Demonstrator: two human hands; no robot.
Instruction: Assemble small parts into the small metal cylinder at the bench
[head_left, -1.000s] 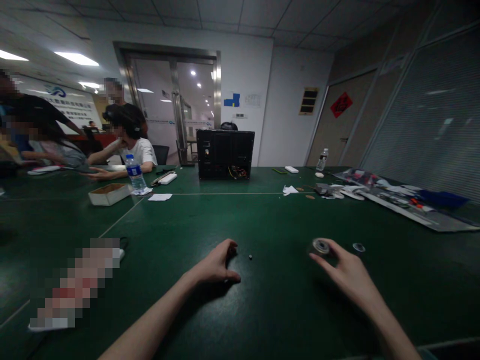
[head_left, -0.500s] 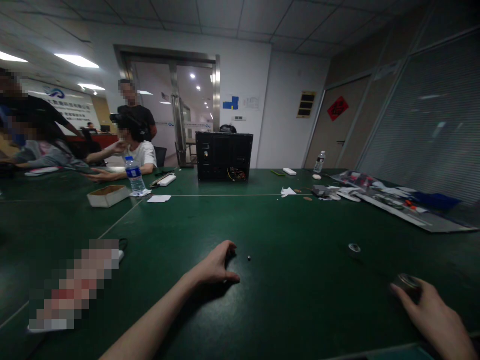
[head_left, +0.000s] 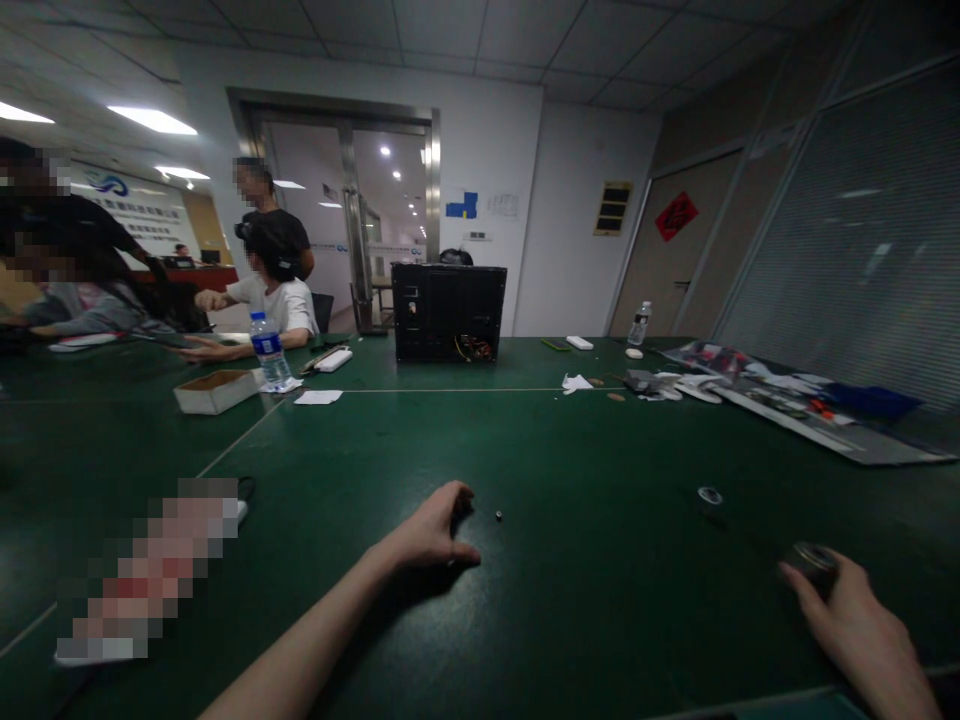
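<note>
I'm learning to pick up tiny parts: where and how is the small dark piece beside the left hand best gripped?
I'd pinch the small dark piece by its opposite sides, between thumb and index fingertip, coming from its left. It is tiny and sits low on the green table, and the left hand is on that side, thumb and fingers apart, opening toward it.

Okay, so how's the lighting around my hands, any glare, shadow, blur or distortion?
Head view: soft glare on the green tabletop near the left hand, dark shadow beside the left forearm; also head view: the dark cylindrical object in the right hand looks soft-edged; head view again: the beige door leans, probably lens distortion.
</note>
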